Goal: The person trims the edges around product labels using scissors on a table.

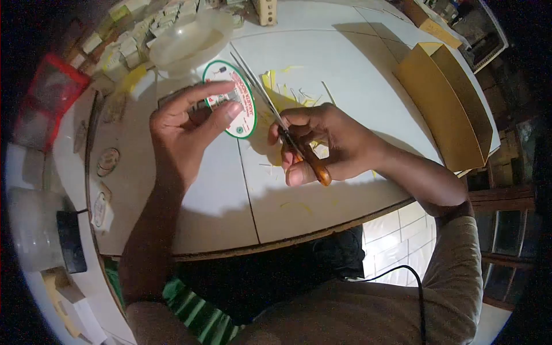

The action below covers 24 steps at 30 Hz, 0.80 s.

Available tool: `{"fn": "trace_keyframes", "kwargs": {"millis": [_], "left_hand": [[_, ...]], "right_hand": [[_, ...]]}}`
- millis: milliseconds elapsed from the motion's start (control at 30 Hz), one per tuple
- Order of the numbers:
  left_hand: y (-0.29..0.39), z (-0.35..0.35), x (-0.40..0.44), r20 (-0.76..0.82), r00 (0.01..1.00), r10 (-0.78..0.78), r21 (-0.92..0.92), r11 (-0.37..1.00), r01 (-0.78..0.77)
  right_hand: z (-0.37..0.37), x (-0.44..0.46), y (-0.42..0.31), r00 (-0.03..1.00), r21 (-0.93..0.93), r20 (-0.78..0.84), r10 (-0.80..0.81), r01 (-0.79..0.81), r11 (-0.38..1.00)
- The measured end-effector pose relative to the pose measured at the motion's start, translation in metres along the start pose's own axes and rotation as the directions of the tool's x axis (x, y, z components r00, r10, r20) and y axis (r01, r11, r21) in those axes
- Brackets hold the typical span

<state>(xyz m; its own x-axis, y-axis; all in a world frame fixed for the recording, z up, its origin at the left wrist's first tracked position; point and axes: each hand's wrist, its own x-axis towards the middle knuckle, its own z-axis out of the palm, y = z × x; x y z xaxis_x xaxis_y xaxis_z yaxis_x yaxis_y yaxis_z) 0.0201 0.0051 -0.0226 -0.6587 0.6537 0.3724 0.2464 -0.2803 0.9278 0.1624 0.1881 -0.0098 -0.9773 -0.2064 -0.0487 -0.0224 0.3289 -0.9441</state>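
Between the thumb and fingers of my left hand (192, 115) is an oval white label (246, 109) with a green border and red print. My right hand (322, 141) grips scissors (293, 141) by their orange-brown handles, the long blades pointing up and left, close beside the label's right edge. Whether the blades touch the label is hard to tell. Yellow and white paper scraps (282, 95) lie on the white tabletop (213, 201) beyond and under my right hand.
A pale bowl (192, 40) stands beyond my left hand, near stacks of small labels (129, 46). An open cardboard box (445, 103) is at the right. Two oval pieces (108, 161) lie at the left edge, with a red mesh basket (49, 103) farther out.
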Motion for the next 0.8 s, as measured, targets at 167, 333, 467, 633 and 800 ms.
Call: {"fn": "trace_keyframes", "kwargs": {"millis": [167,333,467,633,800], "left_hand": [[0.002,0.002,0.000,0.041,0.999,0.028,0.024,0.999,-0.029],[-0.001,0.001,-0.001,0.073,0.997,-0.003,0.007,1.000,0.002],[-0.001,0.002,-0.001,0.078,0.997,-0.003,0.004,1.000,0.002],[-0.002,0.002,-0.002,0.085,0.995,0.054,0.021,0.998,-0.056],[-0.003,0.002,-0.001,0.082,0.996,0.038,0.009,0.999,-0.038]], "right_hand": [[0.006,-0.001,-0.003,0.997,0.151,0.011,0.075,-0.076,0.986],[0.010,0.003,0.000,0.997,0.150,-0.014,0.075,-0.072,0.986],[0.012,0.003,-0.003,0.995,0.147,-0.055,0.081,-0.072,0.987],[0.020,0.003,0.005,0.988,0.080,-0.134,-0.074,0.086,0.993],[0.019,0.003,0.003,0.995,0.090,-0.099,0.008,0.001,0.996]]}}
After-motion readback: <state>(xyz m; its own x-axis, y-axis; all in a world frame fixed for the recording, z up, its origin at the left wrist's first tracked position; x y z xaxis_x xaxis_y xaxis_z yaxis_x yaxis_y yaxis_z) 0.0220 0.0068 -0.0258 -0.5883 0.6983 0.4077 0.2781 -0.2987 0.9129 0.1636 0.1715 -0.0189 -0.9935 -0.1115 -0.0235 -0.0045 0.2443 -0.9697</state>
